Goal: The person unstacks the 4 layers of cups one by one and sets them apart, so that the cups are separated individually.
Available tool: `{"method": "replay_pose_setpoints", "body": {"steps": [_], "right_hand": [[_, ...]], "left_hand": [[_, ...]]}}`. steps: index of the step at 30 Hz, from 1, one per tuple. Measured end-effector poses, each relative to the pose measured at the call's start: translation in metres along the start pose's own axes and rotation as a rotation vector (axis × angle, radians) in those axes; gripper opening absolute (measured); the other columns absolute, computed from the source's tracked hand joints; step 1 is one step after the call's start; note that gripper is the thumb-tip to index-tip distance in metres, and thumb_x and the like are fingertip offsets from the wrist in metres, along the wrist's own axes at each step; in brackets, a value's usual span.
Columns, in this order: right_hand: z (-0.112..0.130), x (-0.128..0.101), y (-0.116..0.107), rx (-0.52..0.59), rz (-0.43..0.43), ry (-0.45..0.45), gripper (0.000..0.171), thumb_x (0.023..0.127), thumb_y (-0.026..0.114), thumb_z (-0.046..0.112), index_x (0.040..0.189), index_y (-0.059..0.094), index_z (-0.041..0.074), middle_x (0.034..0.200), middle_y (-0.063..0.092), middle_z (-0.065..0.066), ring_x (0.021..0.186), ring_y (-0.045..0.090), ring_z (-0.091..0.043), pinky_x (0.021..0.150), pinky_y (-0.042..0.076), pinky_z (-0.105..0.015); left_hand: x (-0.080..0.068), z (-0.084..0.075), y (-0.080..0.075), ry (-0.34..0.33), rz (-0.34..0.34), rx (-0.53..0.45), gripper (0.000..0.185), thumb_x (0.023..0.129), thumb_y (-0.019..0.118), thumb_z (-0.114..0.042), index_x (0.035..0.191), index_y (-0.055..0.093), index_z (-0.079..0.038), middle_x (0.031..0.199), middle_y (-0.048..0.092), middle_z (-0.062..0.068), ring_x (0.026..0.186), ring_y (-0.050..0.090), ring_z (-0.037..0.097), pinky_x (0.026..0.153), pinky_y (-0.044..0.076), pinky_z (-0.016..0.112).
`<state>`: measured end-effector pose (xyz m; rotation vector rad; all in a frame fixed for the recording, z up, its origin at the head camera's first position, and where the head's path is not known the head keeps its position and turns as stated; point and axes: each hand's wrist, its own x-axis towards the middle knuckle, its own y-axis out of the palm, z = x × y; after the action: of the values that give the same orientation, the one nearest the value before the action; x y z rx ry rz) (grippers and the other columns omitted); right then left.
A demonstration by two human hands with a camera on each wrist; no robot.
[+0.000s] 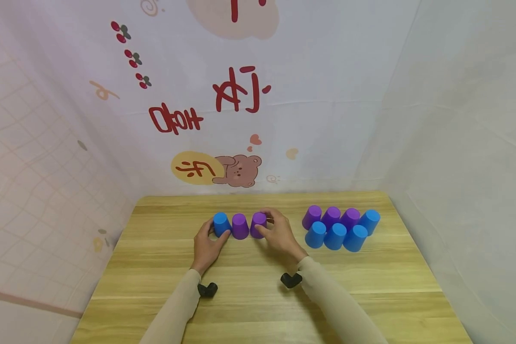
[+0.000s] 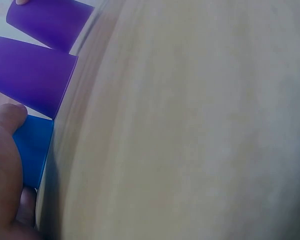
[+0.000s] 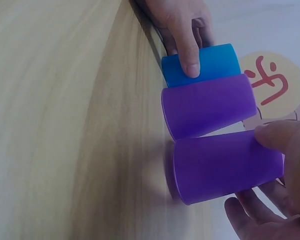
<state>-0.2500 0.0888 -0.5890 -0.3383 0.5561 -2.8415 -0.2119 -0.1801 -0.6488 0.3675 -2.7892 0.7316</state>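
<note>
Three upturned cups stand in a touching row on the wooden table: a blue cup at the left, a purple cup in the middle and a second purple cup at the right. My left hand grips the blue cup, thumb on its near side. My right hand grips the right purple cup, thumb near, fingers behind. The middle purple cup stands untouched between them. In the right wrist view the left hand's thumb lies across the blue cup.
A cluster of several upturned cups stands at the right of the table, purple ones behind and blue ones in front. Printed cloth walls close in the back and both sides. Black wrist mounts sit on both sleeves.
</note>
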Motion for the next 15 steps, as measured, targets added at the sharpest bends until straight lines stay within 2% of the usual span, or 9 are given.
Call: {"method": "replay_pose_setpoints", "body": {"steps": [4, 15], "right_hand": [[0.003, -0.001, -0.003, -0.009, -0.01, 0.006, 0.042, 0.101, 0.084, 0.006, 0.14, 0.068, 0.003, 0.14, 0.073, -0.019, 0.136, 0.072, -0.039, 0.118, 0.064, -0.048], [0.021, -0.003, -0.02, 0.0, -0.047, -0.016, 0.041, 0.099, 0.087, 0.01, 0.134, 0.066, 0.005, 0.135, 0.073, -0.017, 0.135, 0.072, -0.043, 0.123, 0.058, -0.063]], "left_hand": [[0.0, -0.001, 0.0, -0.001, 0.002, -0.008, 0.07, 0.094, 0.093, -0.015, 0.155, 0.062, 0.002, 0.146, 0.073, 0.026, 0.13, 0.075, 0.043, 0.117, 0.062, 0.056], [0.0, -0.001, -0.001, 0.002, -0.003, -0.002, 0.07, 0.095, 0.093, -0.016, 0.155, 0.062, 0.002, 0.145, 0.073, 0.026, 0.13, 0.075, 0.043, 0.116, 0.062, 0.058]]}}
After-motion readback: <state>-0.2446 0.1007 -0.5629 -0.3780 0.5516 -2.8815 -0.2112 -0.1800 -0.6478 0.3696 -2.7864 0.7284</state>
